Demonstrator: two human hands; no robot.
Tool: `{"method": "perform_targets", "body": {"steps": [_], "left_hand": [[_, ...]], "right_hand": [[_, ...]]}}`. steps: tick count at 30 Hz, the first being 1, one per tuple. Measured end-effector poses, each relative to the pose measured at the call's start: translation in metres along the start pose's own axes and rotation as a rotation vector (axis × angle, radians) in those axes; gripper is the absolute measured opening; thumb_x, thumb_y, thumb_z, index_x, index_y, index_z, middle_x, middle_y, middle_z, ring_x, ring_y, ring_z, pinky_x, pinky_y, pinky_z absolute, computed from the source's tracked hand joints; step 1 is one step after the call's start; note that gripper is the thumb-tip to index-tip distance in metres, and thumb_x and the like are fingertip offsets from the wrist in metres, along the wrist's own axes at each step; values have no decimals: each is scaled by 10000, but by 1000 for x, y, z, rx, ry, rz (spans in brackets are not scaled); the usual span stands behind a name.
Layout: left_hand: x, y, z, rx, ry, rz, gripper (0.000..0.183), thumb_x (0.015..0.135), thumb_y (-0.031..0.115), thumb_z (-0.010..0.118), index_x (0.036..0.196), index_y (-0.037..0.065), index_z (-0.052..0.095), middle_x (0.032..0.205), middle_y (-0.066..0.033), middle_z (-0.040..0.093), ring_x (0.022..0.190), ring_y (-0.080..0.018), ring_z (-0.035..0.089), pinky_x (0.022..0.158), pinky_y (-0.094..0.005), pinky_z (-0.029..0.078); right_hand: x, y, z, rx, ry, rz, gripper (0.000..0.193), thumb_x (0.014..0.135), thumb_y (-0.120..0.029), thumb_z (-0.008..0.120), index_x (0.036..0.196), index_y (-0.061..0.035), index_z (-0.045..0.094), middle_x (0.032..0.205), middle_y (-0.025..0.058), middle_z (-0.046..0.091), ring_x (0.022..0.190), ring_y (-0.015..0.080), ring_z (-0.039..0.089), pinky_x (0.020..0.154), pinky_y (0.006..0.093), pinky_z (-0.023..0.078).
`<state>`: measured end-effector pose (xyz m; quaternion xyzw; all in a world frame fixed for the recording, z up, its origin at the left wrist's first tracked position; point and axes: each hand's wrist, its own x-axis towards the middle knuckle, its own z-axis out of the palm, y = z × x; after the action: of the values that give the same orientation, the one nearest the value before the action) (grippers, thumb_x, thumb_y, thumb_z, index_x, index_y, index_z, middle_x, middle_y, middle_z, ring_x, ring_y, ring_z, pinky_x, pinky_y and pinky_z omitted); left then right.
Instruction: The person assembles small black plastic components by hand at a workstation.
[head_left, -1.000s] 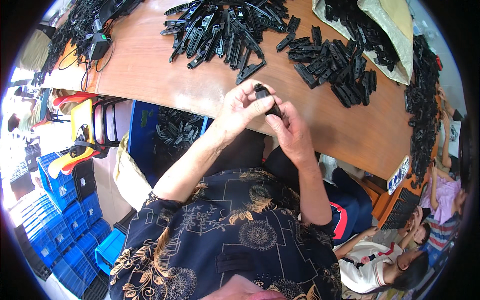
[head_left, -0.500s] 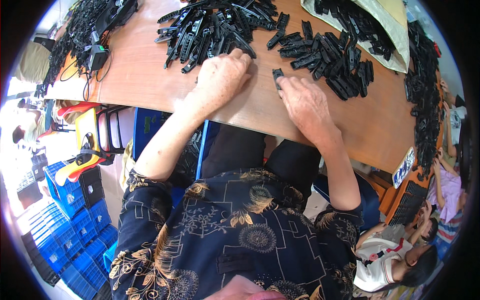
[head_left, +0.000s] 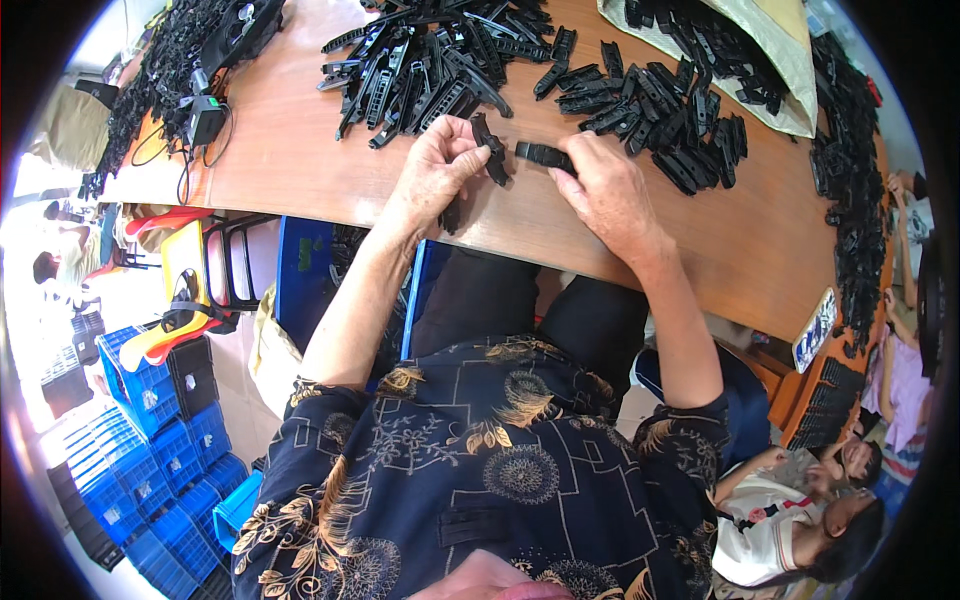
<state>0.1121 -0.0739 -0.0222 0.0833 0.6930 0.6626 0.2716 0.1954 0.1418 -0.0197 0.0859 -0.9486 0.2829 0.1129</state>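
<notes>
My left hand point(head_left: 438, 172) pinches a curved black plastic part point(head_left: 488, 148) between thumb and fingers. Below that palm another dark piece point(head_left: 450, 217) shows in part; whether the hand holds it I cannot tell. In my right hand point(head_left: 612, 192) is a short black plastic part point(head_left: 541, 154), its free end pointing left toward the other one. A small gap separates the two parts, just above the table near its front edge. Beyond my left hand lies a heap of long black plastic parts point(head_left: 425, 75); a heap of shorter black parts point(head_left: 650, 115) lies beyond my right.
A pale sack point(head_left: 790, 60) spills black parts onto the wooden table point(head_left: 285, 140). More parts line the far left and right edges. A small black device point(head_left: 205, 120) with cables stands at the left. Blue crates point(head_left: 150, 450) are stacked on the floor; other people sit at right.
My left hand has come back from the long-part heap with a curved black part. My right hand has raised and turned its part so it points left.
</notes>
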Motion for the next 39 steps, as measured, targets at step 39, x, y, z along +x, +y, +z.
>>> {"method": "perform_targets", "body": {"steps": [39], "left_hand": [[-62, -11, -16, -336, 87, 58, 287, 876, 138, 673, 1128, 29, 589, 1035, -83, 696, 698, -38, 548, 585, -173, 430]], "right_hand": [[-6, -80, 62, 713, 118, 237, 228, 849, -213, 718, 963, -44, 616, 726, 130, 649, 643, 270, 663, 577, 344, 522]]}}
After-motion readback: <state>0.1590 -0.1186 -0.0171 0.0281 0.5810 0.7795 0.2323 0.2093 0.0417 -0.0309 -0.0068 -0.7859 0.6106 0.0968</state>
